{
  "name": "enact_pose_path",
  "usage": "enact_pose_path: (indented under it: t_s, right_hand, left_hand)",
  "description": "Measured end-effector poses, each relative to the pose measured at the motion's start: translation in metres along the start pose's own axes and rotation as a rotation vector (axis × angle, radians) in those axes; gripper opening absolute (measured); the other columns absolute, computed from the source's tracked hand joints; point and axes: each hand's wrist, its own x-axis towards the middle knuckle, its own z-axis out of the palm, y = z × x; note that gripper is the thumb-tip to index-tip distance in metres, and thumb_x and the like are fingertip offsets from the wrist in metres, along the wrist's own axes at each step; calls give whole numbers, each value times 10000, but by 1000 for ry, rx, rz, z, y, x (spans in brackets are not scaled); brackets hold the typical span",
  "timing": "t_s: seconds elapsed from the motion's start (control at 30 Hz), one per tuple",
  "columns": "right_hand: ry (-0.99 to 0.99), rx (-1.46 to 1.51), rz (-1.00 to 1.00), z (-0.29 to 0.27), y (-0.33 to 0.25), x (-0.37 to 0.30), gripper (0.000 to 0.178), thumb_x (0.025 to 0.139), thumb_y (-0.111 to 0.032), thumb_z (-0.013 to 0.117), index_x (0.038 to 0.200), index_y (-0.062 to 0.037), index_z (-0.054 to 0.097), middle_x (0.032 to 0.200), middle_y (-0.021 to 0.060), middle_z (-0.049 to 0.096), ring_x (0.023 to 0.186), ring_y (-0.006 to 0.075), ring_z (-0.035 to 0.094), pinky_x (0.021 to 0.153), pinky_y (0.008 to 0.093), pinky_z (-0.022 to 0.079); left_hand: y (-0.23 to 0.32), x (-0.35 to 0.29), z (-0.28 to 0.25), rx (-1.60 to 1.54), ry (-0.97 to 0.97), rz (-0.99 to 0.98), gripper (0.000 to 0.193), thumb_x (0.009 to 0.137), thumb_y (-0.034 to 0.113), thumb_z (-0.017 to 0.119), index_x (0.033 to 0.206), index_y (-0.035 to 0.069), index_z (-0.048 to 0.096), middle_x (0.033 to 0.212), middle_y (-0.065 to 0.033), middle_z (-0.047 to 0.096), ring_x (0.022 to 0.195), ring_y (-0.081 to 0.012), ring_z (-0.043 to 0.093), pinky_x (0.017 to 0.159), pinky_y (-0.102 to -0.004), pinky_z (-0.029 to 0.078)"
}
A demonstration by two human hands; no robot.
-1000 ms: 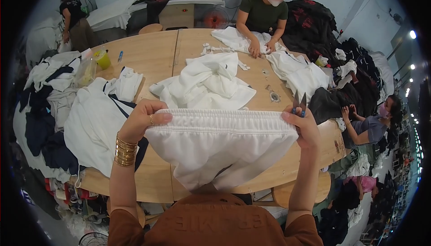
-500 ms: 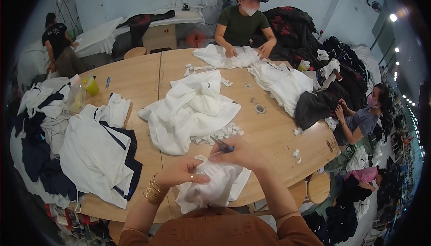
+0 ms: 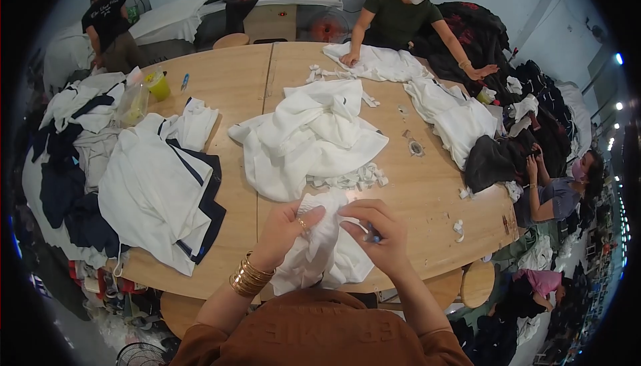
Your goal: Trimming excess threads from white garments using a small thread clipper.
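Observation:
Close to my body at the table's near edge, a white garment (image 3: 325,236) with a gathered, ribbed end is held up in front of me. My left hand (image 3: 284,231) is closed on its left side, thumb pressed over the cloth. My right hand (image 3: 382,229) pinches the garment's right edge between thumb and index finger. Tucked in the right palm is a small blue tool (image 3: 372,235) resembling thread snips, mostly covered by the fingers. Just beyond lie a heap of white garments (image 3: 310,139) and a pile of white cloth scraps (image 3: 357,177).
White and navy garments (image 3: 157,189) are stacked on the left of the wooden table (image 3: 230,212). A yellow-green cup (image 3: 157,86) and a blue pen (image 3: 185,82) stand behind. Across the table a person (image 3: 407,19) reaches sideways; another (image 3: 557,189) handles dark cloth at right.
My right hand has lowered to the right, its tool shifting from above the cloth into the palm. The garment's ribbed end is now raised between both hands. The opposite person's arm has stretched right.

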Motion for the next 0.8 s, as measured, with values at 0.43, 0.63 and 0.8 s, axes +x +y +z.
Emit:
enact_pose_path:
  t_s: [0.43,0.63,0.8]
  right_hand:
    - [-90,-126,-126,8,9,-3,307,596,70,596,872,-59,555,883,66,550,691,206,573,557,285,451]
    - [-213,-80,50,8,13,-5,265,676,6,575,912,-43,465,862,93,488,728,273,542,598,350,433]
    - [-195,66,151,4,11,-3,164,749,-1,563,886,-27,477,822,88,477,706,219,489,623,302,401]
  left_hand:
    - [-10,-8,-5,189,-39,56,223,829,140,596,989,-15,593,837,9,607,713,-33,516,621,-193,422]
    - [-6,-5,-1,148,-34,13,198,805,134,608,936,-14,614,802,9,610,677,-39,512,604,-194,409]
    - [-10,-4,-6,161,0,11,208,795,132,623,945,-7,585,817,5,607,655,-37,504,591,-192,403]
